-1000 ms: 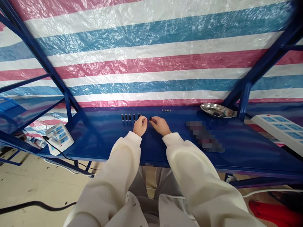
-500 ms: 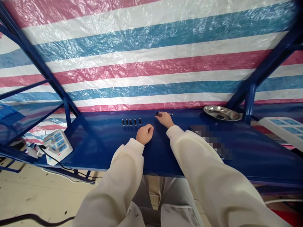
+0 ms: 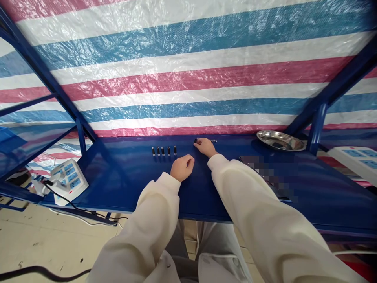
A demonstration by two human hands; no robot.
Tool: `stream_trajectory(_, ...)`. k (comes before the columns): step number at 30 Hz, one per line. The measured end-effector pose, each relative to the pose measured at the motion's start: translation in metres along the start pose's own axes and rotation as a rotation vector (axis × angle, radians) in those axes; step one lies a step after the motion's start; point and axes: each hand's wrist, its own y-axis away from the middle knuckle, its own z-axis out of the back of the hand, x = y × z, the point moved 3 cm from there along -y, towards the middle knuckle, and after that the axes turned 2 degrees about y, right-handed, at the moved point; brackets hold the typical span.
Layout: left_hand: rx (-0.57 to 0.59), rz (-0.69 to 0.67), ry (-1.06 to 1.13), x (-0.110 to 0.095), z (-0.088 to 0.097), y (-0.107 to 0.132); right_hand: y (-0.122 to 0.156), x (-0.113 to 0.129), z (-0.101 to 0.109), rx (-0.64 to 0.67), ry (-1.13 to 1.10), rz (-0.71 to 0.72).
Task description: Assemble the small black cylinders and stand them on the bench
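In the head view several small black cylinders (image 3: 163, 151) with pale metallic ends form a row on the blue tabletop (image 3: 126, 181). My left hand (image 3: 182, 168) rests in front of the row's right end. Its fingers are curled inward, and whatever they may hold is hidden. Farther back, to the right of the row, my right hand (image 3: 205, 147) pinches a small dark piece (image 3: 195, 140) at its fingertips, close to the tabletop. Just behind that hand's knuckles several small shiny metal pieces (image 3: 214, 140) lie on the surface, partly covered by the hand.
An oval steel dish (image 3: 281, 141) sits at the back right. In front of it is a flat dark object (image 3: 265, 177), blurred by pixels. White power strips stand at the left (image 3: 69, 181) and right (image 3: 356, 159). Blue frame posts and a striped sheet (image 3: 188, 78) bound the table.
The camera view has shifted slightly. Both hands keep nearly the same place, the left a touch farther right. More of the shiny metal pieces shows beside my right hand.
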Motion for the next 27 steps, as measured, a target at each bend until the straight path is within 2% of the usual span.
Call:
stream_trajectory(9,-0.001,0.002,-0.001,0.003,-0.001,0.000,-0.009,-0.004,0.001,0.096,-0.055,0.018)
stream_trajectory(20,0.016,0.035,-0.076,0.001,0.001,0.000,-0.008,-0.014,0.004,0.090,-0.256,-0.003)
stream_trajectory(23,-0.021,0.105,-0.170,0.003,0.004,0.000,-0.008,-0.013,0.004,0.097,-0.259,-0.019)
stream_trajectory(27,-0.125,0.270,-0.282,0.009,0.012,0.000,0.000,-0.012,0.011,0.139,-0.289,-0.081)
